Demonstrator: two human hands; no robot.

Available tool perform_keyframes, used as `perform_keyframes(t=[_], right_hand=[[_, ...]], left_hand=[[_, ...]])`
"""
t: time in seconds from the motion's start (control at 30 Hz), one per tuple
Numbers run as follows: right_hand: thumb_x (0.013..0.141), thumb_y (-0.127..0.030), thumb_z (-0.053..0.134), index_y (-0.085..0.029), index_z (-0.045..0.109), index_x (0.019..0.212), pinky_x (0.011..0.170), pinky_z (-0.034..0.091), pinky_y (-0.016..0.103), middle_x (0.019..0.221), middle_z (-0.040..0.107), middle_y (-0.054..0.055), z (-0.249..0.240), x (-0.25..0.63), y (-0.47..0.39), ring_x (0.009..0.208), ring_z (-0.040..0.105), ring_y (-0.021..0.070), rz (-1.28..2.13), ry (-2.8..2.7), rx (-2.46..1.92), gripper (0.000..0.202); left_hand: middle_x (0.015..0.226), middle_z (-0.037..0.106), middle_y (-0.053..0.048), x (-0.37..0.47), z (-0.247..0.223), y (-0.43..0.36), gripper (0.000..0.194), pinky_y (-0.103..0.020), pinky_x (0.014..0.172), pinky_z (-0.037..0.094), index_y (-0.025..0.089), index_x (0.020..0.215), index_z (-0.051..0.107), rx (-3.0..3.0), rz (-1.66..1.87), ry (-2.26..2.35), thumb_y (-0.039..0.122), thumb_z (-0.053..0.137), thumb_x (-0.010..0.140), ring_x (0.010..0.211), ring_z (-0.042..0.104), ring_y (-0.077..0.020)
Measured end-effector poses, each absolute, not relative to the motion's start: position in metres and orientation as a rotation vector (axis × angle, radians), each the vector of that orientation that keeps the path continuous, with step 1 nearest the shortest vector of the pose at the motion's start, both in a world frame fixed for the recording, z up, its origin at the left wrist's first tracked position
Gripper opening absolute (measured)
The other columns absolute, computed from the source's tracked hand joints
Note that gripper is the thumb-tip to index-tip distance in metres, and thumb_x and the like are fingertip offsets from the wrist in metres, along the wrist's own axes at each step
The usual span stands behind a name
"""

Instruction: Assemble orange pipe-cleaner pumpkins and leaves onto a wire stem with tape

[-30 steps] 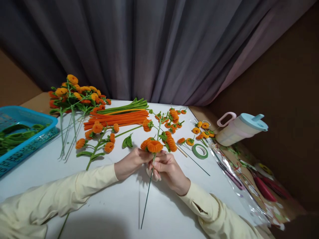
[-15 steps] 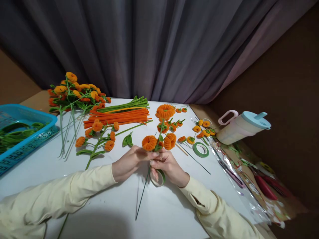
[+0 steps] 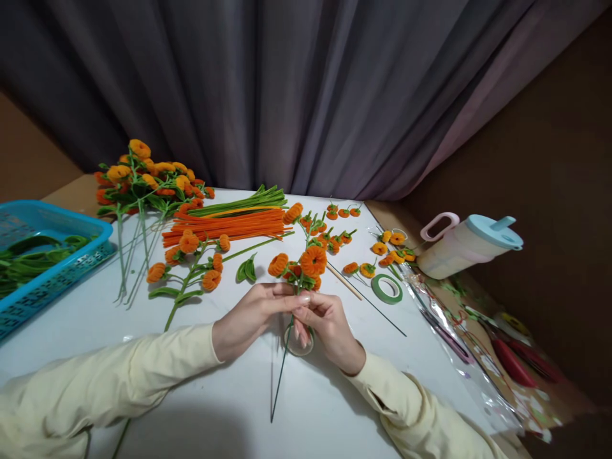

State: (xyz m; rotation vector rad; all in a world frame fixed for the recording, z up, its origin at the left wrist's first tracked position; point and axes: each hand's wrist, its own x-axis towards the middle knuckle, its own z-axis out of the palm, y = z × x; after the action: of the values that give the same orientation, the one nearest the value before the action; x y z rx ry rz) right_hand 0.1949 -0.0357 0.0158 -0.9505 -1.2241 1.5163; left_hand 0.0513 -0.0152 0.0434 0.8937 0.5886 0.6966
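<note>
Between my hands stands a pipe-cleaner flower stem point(image 3: 313, 260) with several fuzzy orange blooms and a thin dark wire running down toward me. My left hand point(image 3: 255, 319) pinches the stem just below the lowest blooms, its thumb and forefinger closed. Fingertips of my right hand point(image 3: 329, 326) meet it there, closed at the same spot. A roll of floral tape point(image 3: 306, 349) hangs around my right fingers, partly hidden by them. Left of my hands lies another orange flower spray point(image 3: 184, 287), with a few small green leaves point(image 3: 247, 269) nearer to my left hand.
Orange pipe cleaners point(image 3: 229, 226) and green ones point(image 3: 243, 203) lie at the back. A blue basket point(image 3: 102, 237) of leaves stands left, near a flower bunch point(image 3: 148, 175). At right are a green tape roll point(image 3: 387, 289), a wooden stick point(image 3: 347, 284), a tumbler point(image 3: 459, 248) and red-handled pliers point(image 3: 514, 363).
The flower stem has turned between my fingers, so its blooms face other ways and the top one points left. The wire's lower end has swung slightly right.
</note>
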Motion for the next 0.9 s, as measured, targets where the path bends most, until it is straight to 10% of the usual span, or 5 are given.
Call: perform_keyframes(t=[0.9], right_hand=[[0.072,-0.033,0.069,-0.013,0.054,0.057,0.027,0.032,0.016,0.042,0.058,-0.001,0.027,0.204,-0.035,0.027,0.045,0.0067,1.557,-1.219,-1.008,0.029]], left_hand=[[0.082,0.069,-0.006,0.050,0.040,-0.010,0.021,-0.028,0.075,0.046,0.011,0.088,0.069,0.968,0.855,0.715,0.019,0.069,0.069,0.079,0.061,-0.0193]])
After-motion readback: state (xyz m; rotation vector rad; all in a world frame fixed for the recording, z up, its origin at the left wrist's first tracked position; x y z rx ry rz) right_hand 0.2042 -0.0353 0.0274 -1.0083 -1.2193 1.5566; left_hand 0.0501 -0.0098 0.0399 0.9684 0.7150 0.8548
